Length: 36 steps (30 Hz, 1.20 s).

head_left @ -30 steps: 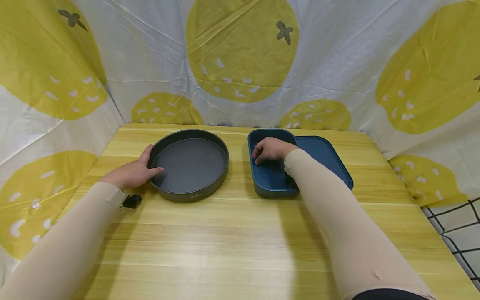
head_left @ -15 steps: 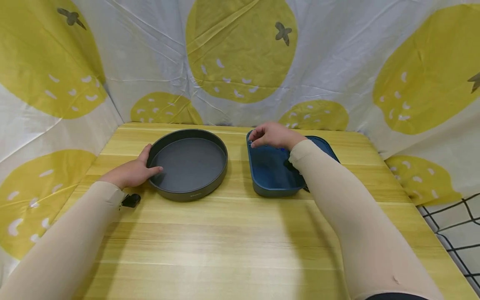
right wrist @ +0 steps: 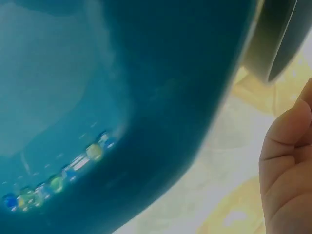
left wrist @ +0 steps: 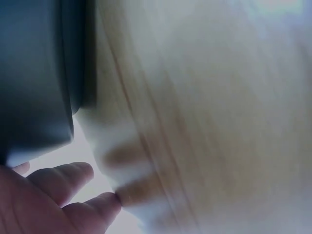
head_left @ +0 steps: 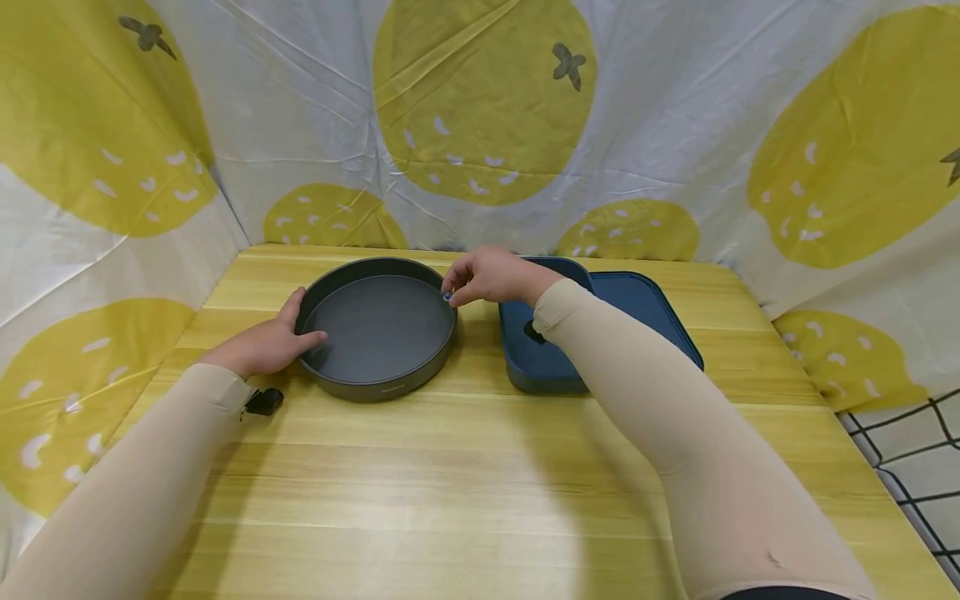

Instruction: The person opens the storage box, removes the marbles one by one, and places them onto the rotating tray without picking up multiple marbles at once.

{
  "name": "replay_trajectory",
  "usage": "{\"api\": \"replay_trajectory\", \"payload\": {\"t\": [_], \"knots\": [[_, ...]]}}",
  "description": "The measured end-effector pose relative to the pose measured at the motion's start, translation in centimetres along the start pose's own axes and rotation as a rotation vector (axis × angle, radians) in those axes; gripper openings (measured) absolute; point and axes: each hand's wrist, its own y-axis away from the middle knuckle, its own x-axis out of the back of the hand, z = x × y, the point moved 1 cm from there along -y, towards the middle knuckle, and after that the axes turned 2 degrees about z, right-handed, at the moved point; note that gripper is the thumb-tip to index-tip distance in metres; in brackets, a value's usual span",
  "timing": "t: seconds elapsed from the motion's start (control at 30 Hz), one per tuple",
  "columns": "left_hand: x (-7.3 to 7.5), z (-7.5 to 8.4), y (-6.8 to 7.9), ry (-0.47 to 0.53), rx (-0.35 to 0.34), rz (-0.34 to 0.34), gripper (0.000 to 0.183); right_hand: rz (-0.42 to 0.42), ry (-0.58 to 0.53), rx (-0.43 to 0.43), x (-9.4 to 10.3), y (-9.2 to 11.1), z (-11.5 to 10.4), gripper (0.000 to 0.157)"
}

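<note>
In the head view, my left hand [head_left: 262, 342] rests at the left side of a round dark-grey cake pan [head_left: 375, 329]. Its thumb lies over the rim, and the other fingers stretch along the outer wall. A small blue marble [head_left: 447, 296] is pinched between the fingertips of my right hand [head_left: 486, 275], at the pan's right rim. Behind that hand stands a deep blue rectangular container [head_left: 528, 367], partly hidden by the forearm. The right wrist view shows several blue, green and clear marbles [right wrist: 95, 151] lined up inside the container along one wall.
A flat blue lid-like tray [head_left: 645, 308] lies against the container's right side. All stand on a wooden table [head_left: 420, 483], with a lemon-print cloth [head_left: 300, 108] hanging behind. A black wire grid [head_left: 915, 467] is at the lower right.
My right hand has come up out of the blue container and moved left to the pan's rim, carrying the marble. My left hand and the pan stay in place.
</note>
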Motion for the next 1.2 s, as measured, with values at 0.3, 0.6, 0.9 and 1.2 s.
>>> {"api": "replay_trajectory", "payload": {"t": [0.3, 0.6, 0.9, 1.2], "knots": [[-0.3, -0.4, -0.1, 0.025, -0.012, 0.028, 0.108, -0.035, 0.030, 0.036, -1.5, -0.9, -1.8, 0.024], [-0.6, -0.4, 0.2, 0.100, -0.040, 0.060, 0.105, -0.053, 0.072, 0.048, -2.0, -1.2, -2.1, 0.021], [-0.7, -0.6, 0.3, 0.127, -0.044, 0.044, 0.106, -0.062, 0.059, 0.057, -2.4, -1.5, -2.2, 0.026], [-0.6, -0.7, 0.2, 0.122, -0.048, 0.042, 0.105, 0.048, -0.002, 0.001, -0.4, 0.0, -0.3, 0.035]]}}
